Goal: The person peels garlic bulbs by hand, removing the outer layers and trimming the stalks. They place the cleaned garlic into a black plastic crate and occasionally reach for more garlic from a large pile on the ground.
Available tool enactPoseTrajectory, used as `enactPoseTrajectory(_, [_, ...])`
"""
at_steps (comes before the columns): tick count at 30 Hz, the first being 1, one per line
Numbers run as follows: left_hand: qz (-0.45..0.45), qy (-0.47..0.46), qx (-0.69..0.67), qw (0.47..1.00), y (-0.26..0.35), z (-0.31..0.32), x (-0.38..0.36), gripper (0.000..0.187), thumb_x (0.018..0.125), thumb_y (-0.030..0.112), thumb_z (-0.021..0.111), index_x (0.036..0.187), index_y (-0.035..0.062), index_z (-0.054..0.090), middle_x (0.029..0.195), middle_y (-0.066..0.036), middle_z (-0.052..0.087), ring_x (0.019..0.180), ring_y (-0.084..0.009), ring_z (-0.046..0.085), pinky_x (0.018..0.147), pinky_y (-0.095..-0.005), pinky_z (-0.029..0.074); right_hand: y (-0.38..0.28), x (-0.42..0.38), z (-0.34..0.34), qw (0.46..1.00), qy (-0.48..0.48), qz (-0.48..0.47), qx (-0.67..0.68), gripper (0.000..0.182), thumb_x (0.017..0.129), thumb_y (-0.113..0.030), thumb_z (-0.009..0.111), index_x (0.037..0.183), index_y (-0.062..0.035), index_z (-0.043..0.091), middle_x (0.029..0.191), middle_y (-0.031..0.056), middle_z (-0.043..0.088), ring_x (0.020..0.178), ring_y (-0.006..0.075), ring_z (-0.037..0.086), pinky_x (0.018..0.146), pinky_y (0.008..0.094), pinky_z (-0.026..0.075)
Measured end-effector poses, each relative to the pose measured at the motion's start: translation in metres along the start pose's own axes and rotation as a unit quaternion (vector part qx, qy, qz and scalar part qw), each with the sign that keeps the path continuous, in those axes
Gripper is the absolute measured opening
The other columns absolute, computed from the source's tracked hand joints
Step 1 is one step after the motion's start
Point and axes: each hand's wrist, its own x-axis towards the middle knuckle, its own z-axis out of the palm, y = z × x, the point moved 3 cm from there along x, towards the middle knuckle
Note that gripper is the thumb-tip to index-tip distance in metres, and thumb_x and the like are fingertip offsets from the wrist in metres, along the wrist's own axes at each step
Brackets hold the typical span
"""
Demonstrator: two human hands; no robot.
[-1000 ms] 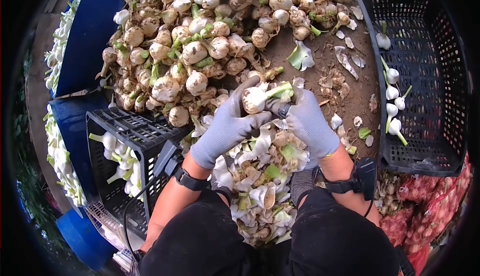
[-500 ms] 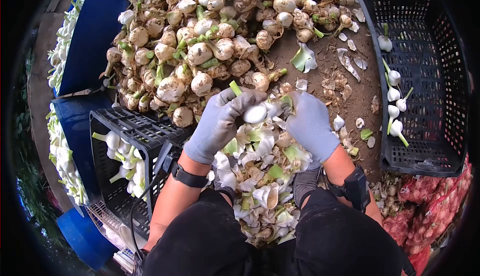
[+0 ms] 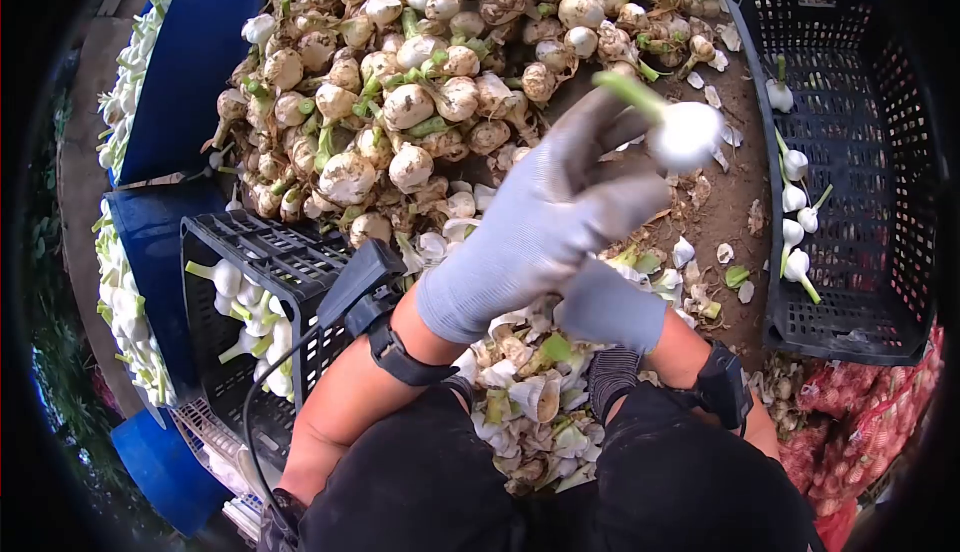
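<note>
My left hand (image 3: 545, 222), in a grey glove, reaches across to the right with thumb and fingers apart. A peeled white bulb (image 3: 687, 137) with a green stem, blurred by motion, is just beyond its fingertips; the stem overlaps them in view. Behind and below the left hand is my gloved right hand (image 3: 610, 307), its fingers hidden. Unpeeled bulbs (image 3: 408, 107) with soiled skins form a large heap ahead. Loose peelings (image 3: 535, 397) lie between my feet.
A black crate (image 3: 850, 337) at the right holds several clean bulbs. Another black crate (image 3: 290, 252) at the left contains stemmed bulbs, beside blue containers (image 3: 190, 72) of white bulbs. Red net bags (image 3: 860, 422) lie at the lower right. Bare soil shows beside the heap.
My left hand has moved right and across my right hand, its fingers now spread. The white bulb has moved from between both hands up and right. My right hand has shifted lower.
</note>
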Motion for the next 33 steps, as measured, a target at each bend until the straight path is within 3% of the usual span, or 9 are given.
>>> enactPoseTrajectory(2, [0.131,0.001,0.367,0.921,0.010,-0.019,0.017,0.061,0.083,0.023,0.074,0.137,0.0090,0.048,0.129,-0.016,0.056,0.109,-0.0283,0.061,0.094,-0.0385,0.051,-0.017,-0.001,0.000,0.991,-0.084,0.053,0.088,0.040,0.077,-0.011,0.059,0.116,-0.0086,0.065,0.102,0.0220,0.067,0.095,0.0366,0.065,0.084,0.0441,0.051])
enactPoseTrajectory(7, [-0.031,-0.064,0.828,0.556,-0.090,-0.119,0.023,0.053,0.077,0.018,0.076,0.126,0.0082,0.057,0.116,-0.018,0.060,0.104,-0.0352,0.060,0.089,-0.0435,0.051,0.015,-0.012,-0.019,0.994,0.058,0.084,-0.026,0.037,0.082,-0.016,0.058,0.118,-0.0116,0.064,0.099,0.0209,0.068,0.091,0.0384,0.066,0.081,0.0461,0.052])
enactPoseTrajectory(10, [-0.051,0.013,0.730,0.682,-0.091,-0.124,0.020,0.049,0.076,0.015,0.076,0.121,0.0058,0.059,0.113,-0.017,0.061,0.097,-0.0338,0.063,0.087,-0.0408,0.052,0.047,-0.009,-0.026,0.973,0.213,0.080,-0.043,0.029,0.094,-0.026,0.057,0.115,-0.0082,0.064,0.093,0.0171,0.070,0.083,0.0295,0.068,0.073,0.0409,0.054])
enactPoseTrajectory(11, [-0.108,0.041,0.587,0.801,-0.079,-0.118,0.014,0.048,0.075,0.013,0.076,0.119,0.0035,0.060,0.111,-0.016,0.061,0.090,-0.0321,0.065,0.086,-0.0375,0.052,0.056,-0.006,-0.028,0.936,0.267,0.126,0.190,0.031,0.095,-0.029,0.058,0.114,-0.0050,0.064,0.088,0.0135,0.069,0.075,0.0231,0.067,0.067,0.0358,0.053])
enactPoseTrajectory(13, [0.013,-0.020,0.567,0.824,-0.063,-0.091,0.000,0.049,0.075,0.014,0.077,0.120,0.0034,0.061,0.110,-0.015,0.063,0.095,-0.0290,0.065,0.087,-0.0351,0.051,0.051,-0.005,-0.038,0.830,0.257,0.203,0.451,0.041,0.097,-0.037,0.060,0.107,0.0025,0.062,0.073,0.0043,0.064,0.056,0.0089,0.057,0.050,0.0242,0.046])
enactPoseTrajectory(24, [-0.017,-0.030,0.574,0.818,-0.035,-0.079,-0.046,0.059,0.066,0.014,0.086,0.119,0.0009,0.062,0.111,-0.012,0.065,0.100,-0.0202,0.064,0.090,-0.0310,0.050,0.019,-0.001,-0.015,0.822,0.182,0.181,0.509,0.030,0.098,-0.023,0.057,0.090,0.0052,0.063,0.067,0.0121,0.064,0.056,0.0158,0.059,0.053,0.0323,0.047])
enactPoseTrajectory(26, [-0.170,0.064,0.201,0.963,-0.044,-0.087,-0.051,0.064,0.069,0.009,0.083,0.127,-0.0006,0.056,0.112,-0.012,0.064,0.101,-0.0189,0.063,0.092,-0.0304,0.050,0.014,-0.005,-0.024,0.844,0.216,0.162,0.463,0.020,0.094,-0.016,0.060,0.093,0.0039,0.064,0.068,0.0144,0.064,0.056,0.0180,0.060,0.053,0.0341,0.046])
enactPoseTrajectory(31, [-0.175,0.138,-0.156,0.962,-0.058,-0.093,-0.056,0.073,0.093,0.060,0.052,0.146,0.0120,0.038,0.122,-0.004,0.057,0.089,-0.0147,0.059,0.060,-0.0220,0.048,0.003,-0.002,-0.027,0.930,0.354,0.054,-0.084,0.017,0.084,-0.011,0.069,0.098,-0.0006,0.064,0.078,0.0147,0.068,0.073,0.0187,0.068,0.064,0.0373,0.051])
enactPoseTrajectory(33, [-0.158,0.119,-0.130,0.972,-0.050,-0.091,-0.056,0.075,0.092,0.059,0.056,0.147,0.0116,0.036,0.123,-0.003,0.056,0.088,-0.0137,0.059,0.062,-0.0216,0.047,0.007,0.008,-0.019,0.911,0.372,0.004,0.178,0.018,0.086,-0.011,0.069,0.100,0.0003,0.065,0.081,0.0110,0.069,0.075,0.0171,0.067,0.067,0.0350,0.052])
